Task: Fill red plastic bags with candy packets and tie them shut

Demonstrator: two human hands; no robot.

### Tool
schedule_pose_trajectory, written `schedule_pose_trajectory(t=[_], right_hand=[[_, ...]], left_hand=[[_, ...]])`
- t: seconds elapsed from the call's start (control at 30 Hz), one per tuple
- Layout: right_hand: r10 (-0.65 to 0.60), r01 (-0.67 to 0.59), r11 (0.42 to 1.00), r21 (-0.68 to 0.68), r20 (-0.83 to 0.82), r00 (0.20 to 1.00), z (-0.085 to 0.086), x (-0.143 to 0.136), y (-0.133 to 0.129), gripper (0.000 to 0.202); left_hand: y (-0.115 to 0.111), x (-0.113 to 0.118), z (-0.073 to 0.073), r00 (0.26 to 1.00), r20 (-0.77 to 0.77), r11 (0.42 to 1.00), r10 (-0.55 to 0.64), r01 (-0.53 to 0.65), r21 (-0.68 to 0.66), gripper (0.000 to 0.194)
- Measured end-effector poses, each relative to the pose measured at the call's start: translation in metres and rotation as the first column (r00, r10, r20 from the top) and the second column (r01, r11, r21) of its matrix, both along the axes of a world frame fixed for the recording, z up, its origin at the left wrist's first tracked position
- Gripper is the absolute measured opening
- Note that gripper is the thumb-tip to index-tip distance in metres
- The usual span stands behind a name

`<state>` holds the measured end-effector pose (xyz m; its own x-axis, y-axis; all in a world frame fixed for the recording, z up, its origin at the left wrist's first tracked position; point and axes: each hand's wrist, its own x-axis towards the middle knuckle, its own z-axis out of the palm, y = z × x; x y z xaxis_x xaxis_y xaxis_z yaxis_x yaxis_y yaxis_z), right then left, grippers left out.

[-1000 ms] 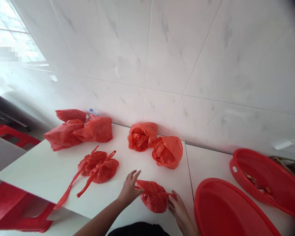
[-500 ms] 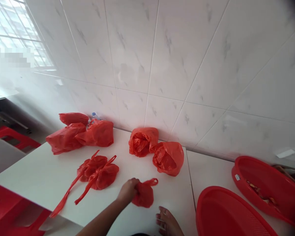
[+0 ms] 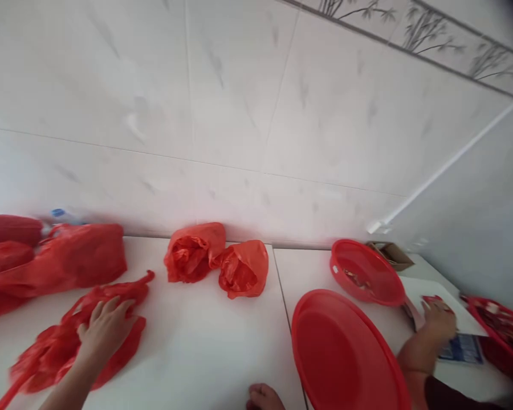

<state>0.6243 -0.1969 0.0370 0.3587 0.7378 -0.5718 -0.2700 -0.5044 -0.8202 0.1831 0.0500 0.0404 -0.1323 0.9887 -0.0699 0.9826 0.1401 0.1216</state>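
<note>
My left hand [image 3: 109, 327] rests on a heap of tied red plastic bags [image 3: 64, 347] at the left of the white table. Its fingers are spread over the bags, palm down, not closed round any of them. Low at the table's front, partly cut off by the bottom edge, my right hand [image 3: 265, 397] has its fingers curled in, with nothing showing in it. Two red plastic bags with gathered mouths, one on the left [image 3: 194, 250] and one on the right [image 3: 244, 269], sit against the wall.
Larger red bags [image 3: 81, 256] and a blue-capped bottle [image 3: 58, 213] stand back left. At right are a red basin [image 3: 346, 353], another red basin [image 3: 367, 270] with small pieces inside, and a cardboard box [image 3: 391, 255]. A co-worker's hand [image 3: 438, 319] works over a white sheet.
My left hand has carried a small red bag left to the heap and opened over it. The fingers of my right hand have curled in. The view has swung right, showing a co-worker.
</note>
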Motion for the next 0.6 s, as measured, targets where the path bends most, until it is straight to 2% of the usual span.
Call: schedule_pose_trajectory(t=[0.07,0.17,0.2,0.27,0.37,0.43,0.47,0.6], right_hand=[[-0.093,0.093,0.995,0.02,0.027,0.995,0.023,0.036,-0.008,0.019],[-0.197,0.194,0.979,0.059,0.056,0.979,0.062,0.094,-0.013,0.023],[-0.223,0.218,0.973,0.079,0.063,0.973,0.075,0.114,-0.011,0.028],[-0.267,0.259,0.961,0.1,0.069,0.961,0.099,0.156,-0.004,0.016],[-0.331,0.319,0.938,0.139,0.079,0.94,0.125,0.221,0.011,0.044],[-0.431,0.41,0.897,0.164,0.124,0.894,0.13,0.259,0.018,0.071],[-0.527,0.496,0.847,0.192,0.181,0.83,0.13,0.274,0.019,0.081],[-0.694,0.65,0.719,0.245,0.308,0.651,0.112,0.311,0.014,0.099]], left_hand=[[-0.005,0.01,-0.022,0.995,-0.093,0.999,-0.036,0.037,0.012,0.031],[-0.018,0.037,-0.04,0.981,-0.059,0.981,-0.185,0.187,0.048,0.032],[-0.022,0.048,-0.042,0.968,-0.011,0.966,-0.252,0.252,0.063,0.033],[-0.028,0.073,-0.04,0.923,0.119,0.929,-0.367,0.355,0.105,0.034],[-0.029,0.111,-0.029,0.809,0.356,0.881,-0.467,0.458,0.116,0.039],[-0.026,0.135,-0.022,0.761,0.447,0.87,-0.47,0.484,0.092,0.043],[-0.024,0.147,-0.019,0.749,0.46,0.864,-0.477,0.496,0.089,0.044],[-0.012,0.19,-0.012,0.723,0.464,0.84,-0.511,0.535,0.092,0.046]])
